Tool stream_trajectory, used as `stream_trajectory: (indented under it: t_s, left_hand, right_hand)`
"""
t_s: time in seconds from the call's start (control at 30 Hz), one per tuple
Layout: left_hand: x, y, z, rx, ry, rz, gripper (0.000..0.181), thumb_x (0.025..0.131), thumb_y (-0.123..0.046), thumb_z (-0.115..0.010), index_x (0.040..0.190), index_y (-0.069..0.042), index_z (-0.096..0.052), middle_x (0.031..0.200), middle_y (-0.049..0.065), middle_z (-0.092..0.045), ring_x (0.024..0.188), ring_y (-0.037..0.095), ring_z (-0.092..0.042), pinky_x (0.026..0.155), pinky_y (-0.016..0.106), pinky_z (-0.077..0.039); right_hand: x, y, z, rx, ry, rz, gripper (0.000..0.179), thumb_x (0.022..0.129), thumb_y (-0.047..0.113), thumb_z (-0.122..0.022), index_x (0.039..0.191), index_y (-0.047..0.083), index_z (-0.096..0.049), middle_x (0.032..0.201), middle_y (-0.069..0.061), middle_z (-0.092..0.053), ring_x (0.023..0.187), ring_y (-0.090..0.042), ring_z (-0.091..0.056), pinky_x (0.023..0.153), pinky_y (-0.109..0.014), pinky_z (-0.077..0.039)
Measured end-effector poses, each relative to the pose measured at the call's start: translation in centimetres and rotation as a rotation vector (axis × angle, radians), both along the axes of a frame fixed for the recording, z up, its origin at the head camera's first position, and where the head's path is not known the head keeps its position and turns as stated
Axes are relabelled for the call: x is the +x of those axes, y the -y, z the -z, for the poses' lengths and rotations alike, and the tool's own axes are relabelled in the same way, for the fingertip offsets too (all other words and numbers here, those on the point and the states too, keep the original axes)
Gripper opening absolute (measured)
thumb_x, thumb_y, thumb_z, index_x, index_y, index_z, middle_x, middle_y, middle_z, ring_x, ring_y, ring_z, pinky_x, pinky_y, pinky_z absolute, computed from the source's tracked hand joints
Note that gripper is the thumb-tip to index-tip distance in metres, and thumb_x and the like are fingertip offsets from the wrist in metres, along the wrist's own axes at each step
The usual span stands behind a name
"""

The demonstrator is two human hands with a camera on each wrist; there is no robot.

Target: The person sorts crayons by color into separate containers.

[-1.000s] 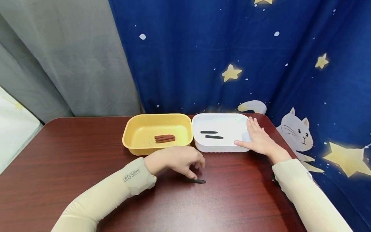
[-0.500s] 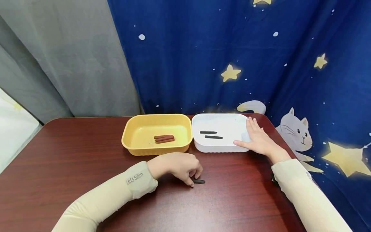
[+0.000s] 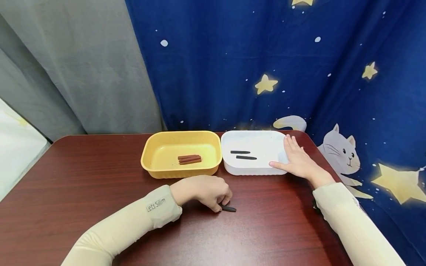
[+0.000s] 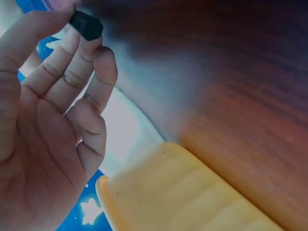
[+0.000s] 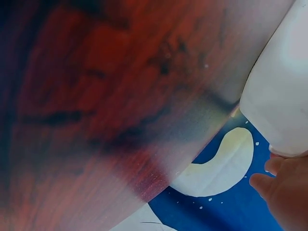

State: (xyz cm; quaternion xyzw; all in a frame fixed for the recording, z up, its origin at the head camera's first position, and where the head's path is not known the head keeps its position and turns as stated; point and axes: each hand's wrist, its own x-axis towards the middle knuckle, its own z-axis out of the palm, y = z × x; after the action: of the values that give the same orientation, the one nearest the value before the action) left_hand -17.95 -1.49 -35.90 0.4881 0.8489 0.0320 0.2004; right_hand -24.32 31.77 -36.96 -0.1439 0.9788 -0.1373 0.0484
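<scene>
My left hand (image 3: 208, 192) pinches one end of a black crayon (image 3: 228, 208) between thumb and fingers, low over the table in front of the bins. In the left wrist view the crayon (image 4: 87, 24) shows a faceted, blunt end between thumb and fingertips. My right hand (image 3: 299, 160) rests with spread, straight fingers on the right end of the white bin (image 3: 254, 170). Inside that bin lie two black crayons (image 3: 246, 157), side by side. The right wrist view catches only part of the right hand (image 5: 286, 192) beside the white bin's wall (image 5: 279, 91).
A yellow bin (image 3: 179, 173) stands just left of the white one and holds several reddish-brown sticks (image 3: 189, 159). Both bins sit near the far edge of the dark wooden table (image 3: 83, 177). A blue star-patterned curtain (image 3: 216, 74) hangs behind.
My left hand has come down toward me onto the black crayon, its thumb and fingers closing on the near-left end. The right hand and the bins stay where they were.
</scene>
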Motion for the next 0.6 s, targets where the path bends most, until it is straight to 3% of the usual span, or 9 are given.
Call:
stream_trajectory:
  t_s: [0.23,0.6]
  left_hand:
    - [-0.2,-0.4,-0.4,0.013,-0.024,0.009,0.015,0.081,-0.025,-0.08,0.082,-0.024,-0.065,0.065,-0.017,-0.057,0.063,0.0,-0.054,0.06,0.017,-0.042]
    - [-0.8,-1.0,-1.8,0.061,-0.007,0.062,0.013,0.083,-0.021,-0.078,0.085,-0.019,-0.066,0.064,-0.015,-0.058,0.064,0.0,-0.052,0.06,0.014,-0.042]
  right_hand:
    - [0.0,0.0,-0.1,-0.009,-0.004,-0.002,0.118,0.088,0.066,-0.059,0.155,-0.009,0.001,0.164,-0.028,0.005,0.153,-0.044,0.007,0.116,-0.071,-0.008]
    - [-0.1,-0.1,0.2,-0.005,-0.004,0.003,0.118,0.088,0.068,-0.058,0.156,-0.008,0.002,0.165,-0.026,0.007,0.153,-0.044,0.007,0.116,-0.071,-0.008]
